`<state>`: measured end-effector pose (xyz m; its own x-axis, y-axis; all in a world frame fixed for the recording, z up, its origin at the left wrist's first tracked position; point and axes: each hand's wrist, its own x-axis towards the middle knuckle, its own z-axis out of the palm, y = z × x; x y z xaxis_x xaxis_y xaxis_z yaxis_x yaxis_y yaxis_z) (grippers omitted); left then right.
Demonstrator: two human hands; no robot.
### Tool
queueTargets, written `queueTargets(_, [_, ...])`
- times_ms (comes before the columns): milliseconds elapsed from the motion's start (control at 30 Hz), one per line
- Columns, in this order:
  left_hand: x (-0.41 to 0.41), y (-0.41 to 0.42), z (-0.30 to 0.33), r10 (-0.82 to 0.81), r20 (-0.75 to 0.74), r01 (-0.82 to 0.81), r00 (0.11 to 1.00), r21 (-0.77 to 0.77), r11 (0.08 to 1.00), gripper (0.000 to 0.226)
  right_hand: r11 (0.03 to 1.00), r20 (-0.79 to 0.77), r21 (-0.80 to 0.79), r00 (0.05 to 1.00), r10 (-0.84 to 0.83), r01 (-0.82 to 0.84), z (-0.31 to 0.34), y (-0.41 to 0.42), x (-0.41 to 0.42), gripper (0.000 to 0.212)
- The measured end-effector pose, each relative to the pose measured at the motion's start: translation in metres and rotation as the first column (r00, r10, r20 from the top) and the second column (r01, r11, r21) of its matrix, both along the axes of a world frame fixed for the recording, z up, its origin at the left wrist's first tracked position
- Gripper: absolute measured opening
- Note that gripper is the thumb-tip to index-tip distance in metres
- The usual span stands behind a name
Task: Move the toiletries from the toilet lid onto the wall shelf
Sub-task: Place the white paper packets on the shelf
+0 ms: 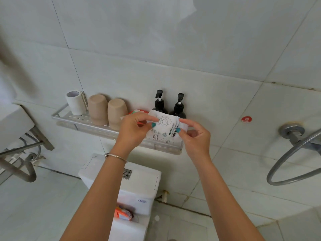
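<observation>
A: Hand state?
B: Left hand (134, 130) and right hand (194, 134) each pinch one end of a white sachet pack (165, 126), thumb and fingertips on it. Pack has a toilet-seat drawing printed on it, probably disposable seat covers.
A: Where's the pack relative to the shelf?
B: Held up in front of the wall shelf (83, 120), over its right half. Long axis roughly along the shelf. Both hands equally near; the free gap looks slightly left of centre, so the left hand leads.
A: What's in the way?
B: Two black pump bottles (178, 107) directly behind the pack, against the wall. A red-and-white packet (137, 112) just left of it, partly hidden by the left hand. Then two upturned beige cups (107, 112) and a toilet roll (75, 102) at the far left.
A: Anything left below?
B: An orange packet (122, 213) on the toilet lid (128, 230), between the forearms. Cistern (139, 186) above it looks bare.
</observation>
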<state>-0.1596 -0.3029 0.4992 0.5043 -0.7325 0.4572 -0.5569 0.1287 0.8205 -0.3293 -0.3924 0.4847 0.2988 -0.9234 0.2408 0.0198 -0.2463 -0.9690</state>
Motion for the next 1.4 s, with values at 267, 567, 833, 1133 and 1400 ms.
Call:
queueTargets(267, [0.004,-0.01,-0.032,0.048,0.109,-0.06,0.993,0.111,0.992,0.034,0.982,-0.334,-0.191,0.94,-0.064,-0.001,-0.02,-0.003,0.004,0.046])
queueTargets(567, [0.006,-0.014,-0.037,0.046,0.194,-0.065,0.98,0.093,0.994,0.046,0.954,-0.254,-0.295,0.959,-0.129,0.05,-0.028,-0.006,0.003,0.046])
queueTargets(833, [0.007,-0.015,-0.03,-0.009,0.23,-0.026,0.973,0.149,0.988,0.038,0.958,-0.268,-0.285,0.96,-0.086,0.006,-0.038,-0.007,0.0,0.053])
queueTargets(1133, [0.012,-0.014,-0.041,-0.067,0.139,0.028,0.988,0.266,0.964,0.035,0.945,-0.258,-0.328,0.961,-0.097,0.007,-0.045,-0.015,-0.001,0.044])
queueTargets(1400, [0.017,-0.014,-0.046,-0.107,0.18,0.058,0.978,0.261,0.964,0.033,0.929,-0.266,-0.371,0.958,-0.111,0.004,-0.05,-0.014,0.0,0.031])
